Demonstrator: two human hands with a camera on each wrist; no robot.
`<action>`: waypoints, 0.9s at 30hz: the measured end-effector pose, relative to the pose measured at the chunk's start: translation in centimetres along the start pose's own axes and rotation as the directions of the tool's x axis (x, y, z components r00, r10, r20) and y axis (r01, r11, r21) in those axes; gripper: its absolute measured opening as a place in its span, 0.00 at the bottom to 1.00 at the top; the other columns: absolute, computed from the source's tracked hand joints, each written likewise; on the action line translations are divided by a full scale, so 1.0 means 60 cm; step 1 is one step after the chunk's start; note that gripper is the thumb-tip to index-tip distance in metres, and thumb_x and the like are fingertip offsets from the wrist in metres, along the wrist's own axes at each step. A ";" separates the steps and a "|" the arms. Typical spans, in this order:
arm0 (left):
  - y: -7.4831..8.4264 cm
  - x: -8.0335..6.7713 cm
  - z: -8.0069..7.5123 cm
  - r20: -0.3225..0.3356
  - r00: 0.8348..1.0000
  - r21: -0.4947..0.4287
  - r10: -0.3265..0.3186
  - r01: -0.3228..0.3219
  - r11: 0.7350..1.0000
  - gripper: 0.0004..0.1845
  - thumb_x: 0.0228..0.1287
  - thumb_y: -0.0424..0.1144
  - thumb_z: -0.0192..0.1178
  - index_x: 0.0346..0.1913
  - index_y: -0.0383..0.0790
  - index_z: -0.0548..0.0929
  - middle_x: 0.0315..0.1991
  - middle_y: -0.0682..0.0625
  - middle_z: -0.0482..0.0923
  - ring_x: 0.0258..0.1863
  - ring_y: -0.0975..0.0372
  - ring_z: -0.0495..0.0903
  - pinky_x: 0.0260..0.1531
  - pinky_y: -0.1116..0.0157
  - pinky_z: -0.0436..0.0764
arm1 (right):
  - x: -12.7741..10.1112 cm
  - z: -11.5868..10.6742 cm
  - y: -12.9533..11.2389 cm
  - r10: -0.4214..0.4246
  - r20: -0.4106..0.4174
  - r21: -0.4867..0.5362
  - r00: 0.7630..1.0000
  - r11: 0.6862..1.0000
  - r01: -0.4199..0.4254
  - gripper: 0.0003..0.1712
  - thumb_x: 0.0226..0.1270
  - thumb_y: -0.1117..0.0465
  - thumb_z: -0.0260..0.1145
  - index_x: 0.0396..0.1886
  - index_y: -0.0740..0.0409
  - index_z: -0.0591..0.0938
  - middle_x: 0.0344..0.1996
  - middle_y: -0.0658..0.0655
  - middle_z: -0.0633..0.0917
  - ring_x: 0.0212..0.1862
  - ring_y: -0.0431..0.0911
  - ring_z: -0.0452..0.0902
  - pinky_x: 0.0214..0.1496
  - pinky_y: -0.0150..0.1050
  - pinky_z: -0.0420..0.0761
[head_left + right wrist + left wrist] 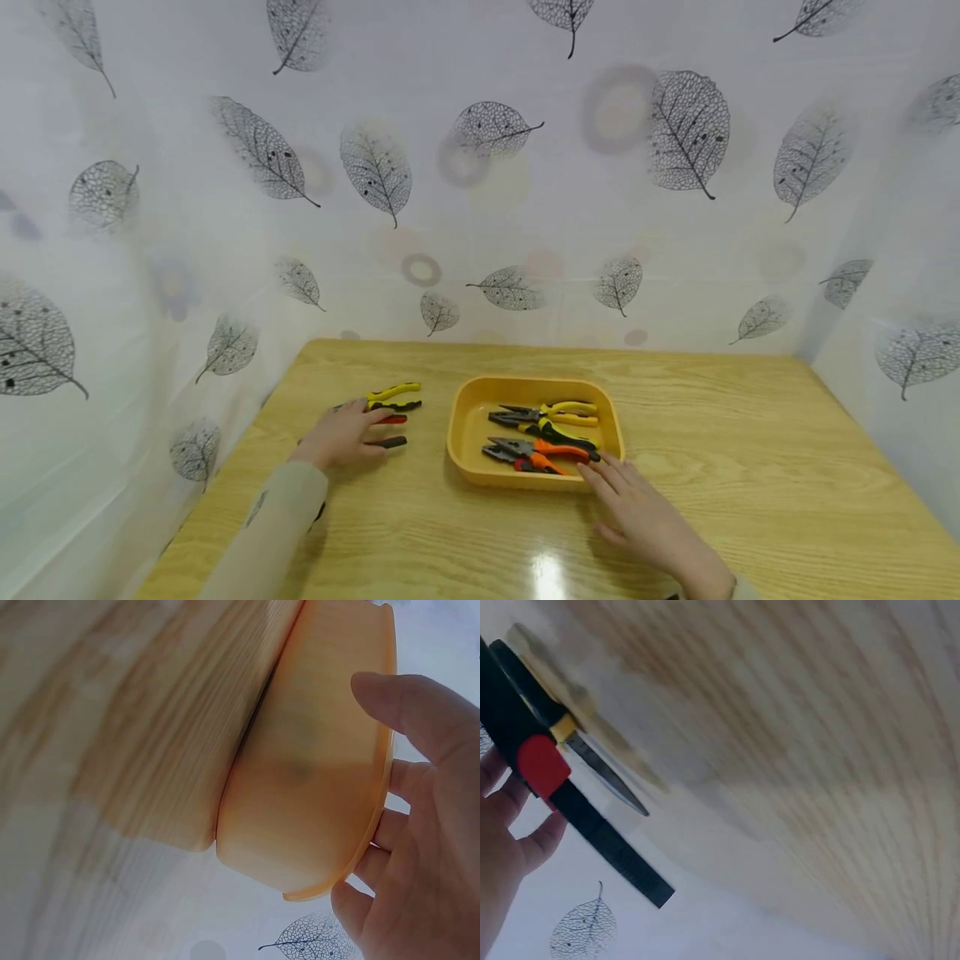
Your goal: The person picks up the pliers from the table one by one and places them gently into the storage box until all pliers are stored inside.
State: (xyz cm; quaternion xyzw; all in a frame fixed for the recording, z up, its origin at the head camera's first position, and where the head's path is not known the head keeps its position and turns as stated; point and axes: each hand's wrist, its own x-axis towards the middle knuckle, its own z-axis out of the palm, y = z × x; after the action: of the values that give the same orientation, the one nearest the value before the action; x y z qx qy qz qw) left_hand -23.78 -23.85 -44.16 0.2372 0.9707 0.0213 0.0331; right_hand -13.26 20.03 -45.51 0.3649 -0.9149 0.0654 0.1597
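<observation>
My left hand (348,436) lies over hand tools on the left of the table, its fingers spread and loosely bent. In the left wrist view its fingertips touch a black tool with a red middle (544,765) and a long flat black end. Just behind are pliers with yellow and black handles (395,396). My right hand (641,512) reaches to the near right corner of a yellow tray (465,467), fingertips at the rim and thumb apart from it. Inside lie several pliers, some yellow-and-black (570,412), others with orange handles (562,451).
The wooden table (712,433) carries the tray near its middle. A pale curtain with leaf prints (510,217) stands along the back and both sides. A dark tip (318,512) shows beside the left sleeve (262,525).
</observation>
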 end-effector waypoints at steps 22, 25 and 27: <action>0.116 0.051 -0.057 -0.161 0.977 -0.023 0.142 -0.147 0.989 0.34 0.47 0.56 0.63 0.59 0.51 0.70 0.31 0.51 0.62 0.28 0.60 0.60 0.23 0.65 0.64 | 0.004 0.000 0.001 0.005 0.033 0.014 0.999 1.000 -0.005 0.42 0.45 0.55 0.69 0.60 0.66 0.65 0.52 0.64 0.72 0.57 0.59 0.62 0.57 0.55 0.62; 0.140 0.061 -0.061 -0.163 0.972 -0.024 0.168 -0.174 0.984 0.34 0.47 0.56 0.63 0.59 0.49 0.70 0.29 0.52 0.59 0.26 0.61 0.58 0.22 0.65 0.62 | 0.004 0.000 0.001 0.010 0.042 0.013 0.999 1.000 -0.010 0.42 0.45 0.54 0.69 0.60 0.66 0.65 0.52 0.64 0.72 0.57 0.60 0.62 0.57 0.55 0.62; 0.155 0.069 -0.061 -0.164 0.970 -0.025 0.180 -0.187 0.982 0.34 0.48 0.56 0.63 0.60 0.49 0.70 0.29 0.51 0.59 0.26 0.60 0.58 0.21 0.66 0.62 | 0.003 0.001 0.002 0.019 0.051 0.010 0.999 1.000 -0.019 0.42 0.45 0.54 0.69 0.60 0.66 0.65 0.52 0.64 0.72 0.57 0.60 0.62 0.57 0.55 0.62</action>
State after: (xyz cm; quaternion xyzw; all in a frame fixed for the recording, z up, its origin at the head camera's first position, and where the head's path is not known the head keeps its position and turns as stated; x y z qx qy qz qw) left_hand -23.46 -13.80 -40.23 0.3227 0.9434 0.0628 -0.0429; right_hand -13.45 19.98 -45.50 0.3586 -0.9218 0.0624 0.1336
